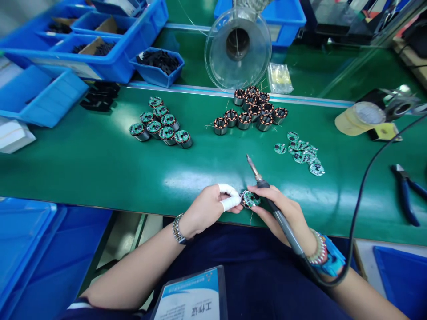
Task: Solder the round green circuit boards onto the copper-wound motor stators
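My left hand (213,202), with white tape on two fingers, pinches the left side of a motor stator topped by a round green circuit board (249,198). My right hand (283,206) grips a soldering iron (283,221), its tip pointing up and away from the board. Thumb and fingertips of that hand also touch the board's right side. A thin wire hangs below the stator. Farther up lie several bare copper-wound stators (244,120). Loose round circuit boards (302,152) are piled to the right, and several board-topped stators (167,134) stand to the left.
Beyond the stators is a clear fume funnel (216,58). Blue bins (156,79) of black parts fill the back left. At right are a yellowish cup (350,121), blue-handled cutters (404,195) and the iron's black cable (358,200). Blue trays (30,240) sit at lower left.
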The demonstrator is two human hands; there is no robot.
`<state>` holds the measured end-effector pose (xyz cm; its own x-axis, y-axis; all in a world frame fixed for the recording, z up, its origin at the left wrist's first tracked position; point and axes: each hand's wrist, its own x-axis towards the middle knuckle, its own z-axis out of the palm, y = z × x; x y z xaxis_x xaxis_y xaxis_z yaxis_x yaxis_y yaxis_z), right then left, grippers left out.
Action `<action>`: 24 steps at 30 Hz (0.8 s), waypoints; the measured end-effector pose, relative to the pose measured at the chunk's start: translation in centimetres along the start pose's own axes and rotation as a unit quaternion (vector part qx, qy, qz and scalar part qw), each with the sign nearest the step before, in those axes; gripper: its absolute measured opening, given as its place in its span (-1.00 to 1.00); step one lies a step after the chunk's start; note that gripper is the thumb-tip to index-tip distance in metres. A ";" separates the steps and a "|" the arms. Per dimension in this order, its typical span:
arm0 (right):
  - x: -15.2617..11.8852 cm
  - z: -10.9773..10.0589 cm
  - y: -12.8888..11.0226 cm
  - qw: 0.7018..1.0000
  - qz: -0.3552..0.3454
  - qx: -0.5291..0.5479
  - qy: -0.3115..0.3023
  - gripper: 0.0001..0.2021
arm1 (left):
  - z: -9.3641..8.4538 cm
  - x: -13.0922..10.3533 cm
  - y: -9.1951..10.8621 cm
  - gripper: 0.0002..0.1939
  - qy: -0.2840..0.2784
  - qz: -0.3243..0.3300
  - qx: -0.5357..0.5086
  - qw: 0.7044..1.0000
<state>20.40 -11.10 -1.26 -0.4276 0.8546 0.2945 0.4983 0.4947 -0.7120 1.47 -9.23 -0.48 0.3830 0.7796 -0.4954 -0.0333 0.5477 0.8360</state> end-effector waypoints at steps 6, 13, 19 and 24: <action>0.3 0.0 0.4 0.999 -0.014 0.032 -0.013 -0.61 | -0.6 -0.1 0.2 -0.92 0.049 0.041 0.064 0.996; 0.4 -0.1 0.3 0.999 -0.011 0.033 -0.016 -0.63 | -1.0 1.1 0.7 -0.93 -0.055 0.190 0.222 0.955; 0.5 -0.1 0.3 0.999 -0.009 0.035 -0.023 -0.64 | -1.3 1.8 1.1 -0.93 -0.111 0.197 0.258 0.939; 0.4 0.0 0.4 0.999 -0.010 0.030 -0.016 -0.64 | -1.6 1.6 0.9 -0.94 -0.125 0.181 0.220 0.950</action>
<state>20.42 -10.54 -1.39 -0.4622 0.8382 0.2893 0.4431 0.5010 -0.7435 0.58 -6.97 -0.93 0.6286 0.7666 -0.1313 0.1635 0.0348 0.9859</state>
